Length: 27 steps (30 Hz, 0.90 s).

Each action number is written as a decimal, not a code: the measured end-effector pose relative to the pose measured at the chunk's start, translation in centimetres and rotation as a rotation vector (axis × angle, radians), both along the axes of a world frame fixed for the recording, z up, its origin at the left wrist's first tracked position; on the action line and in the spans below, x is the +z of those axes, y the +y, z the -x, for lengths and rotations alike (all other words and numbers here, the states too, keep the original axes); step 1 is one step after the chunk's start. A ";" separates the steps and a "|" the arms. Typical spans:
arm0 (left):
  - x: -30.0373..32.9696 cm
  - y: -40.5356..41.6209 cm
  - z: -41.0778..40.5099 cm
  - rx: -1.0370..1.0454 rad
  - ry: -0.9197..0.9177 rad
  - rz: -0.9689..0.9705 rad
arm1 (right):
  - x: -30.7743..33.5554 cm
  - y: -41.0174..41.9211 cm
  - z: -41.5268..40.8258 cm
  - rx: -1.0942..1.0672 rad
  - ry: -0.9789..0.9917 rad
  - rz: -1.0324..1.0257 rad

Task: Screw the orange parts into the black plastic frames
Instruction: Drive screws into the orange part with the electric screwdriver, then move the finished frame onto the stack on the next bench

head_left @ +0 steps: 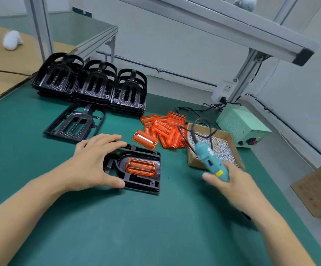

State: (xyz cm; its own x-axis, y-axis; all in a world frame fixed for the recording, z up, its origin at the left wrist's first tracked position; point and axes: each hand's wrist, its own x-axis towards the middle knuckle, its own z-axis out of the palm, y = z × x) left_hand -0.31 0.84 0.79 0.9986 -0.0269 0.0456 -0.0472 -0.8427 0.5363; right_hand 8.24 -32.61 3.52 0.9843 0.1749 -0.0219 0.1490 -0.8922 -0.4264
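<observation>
Both my hands work low: left hand (96, 162) spreads over the black frame (136, 169) holding its orange part (141, 167), right hand (230, 179) grips the teal screwdriver (210, 162).

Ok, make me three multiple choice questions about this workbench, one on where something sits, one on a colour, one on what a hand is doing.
1. Where does the box of screws sit?
A. right of the loose orange parts
B. on the stacked black frames
C. under the left hand

2. What colour is the electric screwdriver?
A. red
B. teal
C. black

3. What is the left hand doing?
A. holding a screw
B. lifting an orange part
C. gripping the black frame with an orange part seated in it

Answers:
1 A, the box lies beside the orange pile, towards the power supply.
2 B, its body in the right hand is teal.
3 C, fingers and thumb span the frame's edge.
</observation>
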 end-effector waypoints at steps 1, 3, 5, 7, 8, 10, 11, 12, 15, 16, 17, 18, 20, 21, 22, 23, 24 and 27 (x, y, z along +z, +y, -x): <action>0.0 0.1 0.0 -0.001 0.001 0.010 | -0.4 -0.1 0.3 0.034 0.003 0.078; 0.1 0.3 0.1 0.002 0.011 0.019 | -0.9 -0.1 0.8 0.072 -0.013 0.200; 0.1 0.5 0.2 0.001 0.032 0.011 | -1.0 -0.1 0.9 0.073 -0.059 0.266; 0.1 0.6 0.2 -0.005 0.061 -0.005 | -0.9 -0.3 0.9 0.085 -0.090 0.289; 0.0 0.6 0.2 -0.009 0.073 -0.010 | -0.9 -0.5 1.0 0.102 -0.079 0.286; -0.1 0.7 0.1 -0.011 0.090 -0.004 | -1.2 -1.0 1.2 0.148 -0.022 0.282; -0.1 0.7 0.1 -0.008 0.094 0.007 | -1.3 -1.2 1.4 0.160 0.003 0.281; -0.2 0.8 0.1 -0.003 0.097 0.017 | -1.4 -1.4 1.5 0.159 0.016 0.279; -0.3 1.2 -0.1 0.000 0.105 0.044 | -1.4 -1.7 1.2 0.150 -0.014 0.385; -0.4 1.3 -0.3 -0.005 0.110 0.056 | -1.4 -1.7 1.0 0.161 -0.031 0.443; -0.4 1.4 -0.4 -0.011 0.114 0.068 | -1.4 -1.6 0.8 0.171 -0.038 0.481; -0.4 1.4 -0.5 -0.017 0.115 0.079 | -1.3 -1.5 0.8 0.175 -0.033 0.497; -0.4 1.5 -0.8 -0.027 0.109 0.103 | -1.2 -1.3 0.6 0.184 -0.016 0.520; -0.4 1.6 -0.8 -0.030 0.107 0.112 | -1.1 -1.3 0.5 0.191 -0.008 0.541; -0.5 1.6 -0.9 -0.034 0.105 0.118 | -0.9 -1.2 0.5 0.198 0.005 0.558; -0.5 1.7 -0.9 -0.037 0.103 0.122 | -0.5 -1.1 0.4 0.203 0.025 0.572; -0.5 1.8 -1.0 -0.039 0.099 0.127 | -0.2 -0.9 0.3 0.208 0.048 0.585; -0.5 2.0 -1.0 -0.046 0.078 0.133 | 1.3 0.2 0.2 0.215 0.022 0.594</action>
